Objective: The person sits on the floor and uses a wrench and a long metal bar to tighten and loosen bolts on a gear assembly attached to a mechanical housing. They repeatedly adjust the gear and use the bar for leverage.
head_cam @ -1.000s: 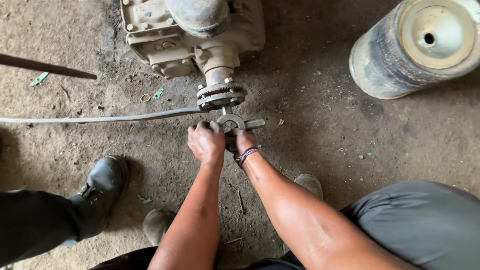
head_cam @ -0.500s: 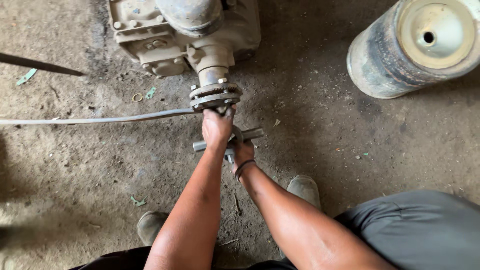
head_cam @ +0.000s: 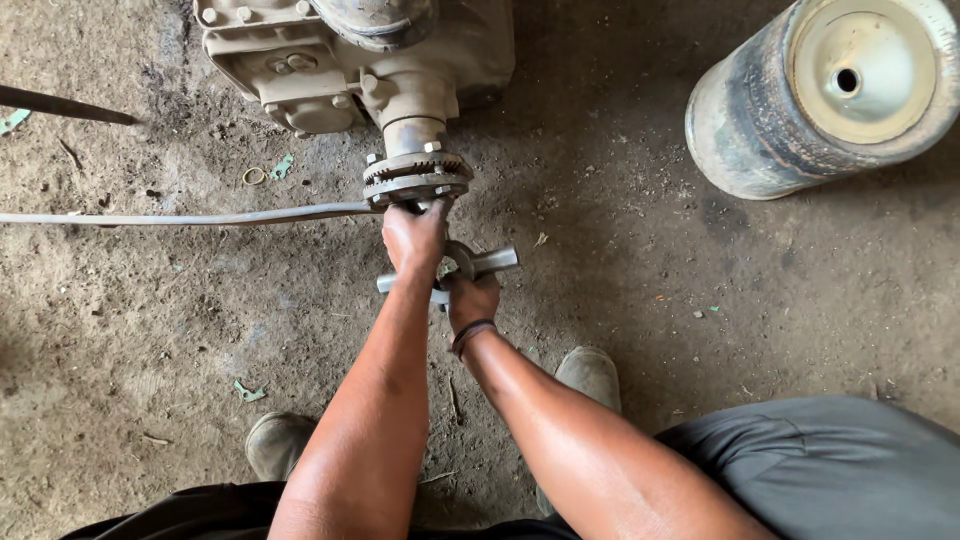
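Directly below the round, bolted steel flange (head_cam: 416, 180) of the grimy grey cast-metal gearbox housing (head_cam: 350, 55), both hands meet on a grey metal cross-shaped joint piece (head_cam: 462, 265). This cross piece lies just beside the flange, on the side toward the person, low over the dirt floor (head_cam: 700, 300). One of its arms points to the person's right and slightly away, ending in a bare cylindrical stub; the opposite stub shows at the left, under the left wrist. That long axis runs roughly crosswise to the gearbox shaft.

The left hand (head_cam: 413, 238) is the farther forward of the two. It is clenched, knuckles up, its fingertips at the lower edge of the flange; what lies under the palm is hidden, so it cannot be told whether it grips the cross piece or the flange. The right hand (head_cam: 472, 298), wearing a dark wristband, is closed around the near arm of the cross piece from below.

A long, thin grey steel bar (head_cam: 180, 217) lies flat on the floor, its end reaching the flange from the person's left.
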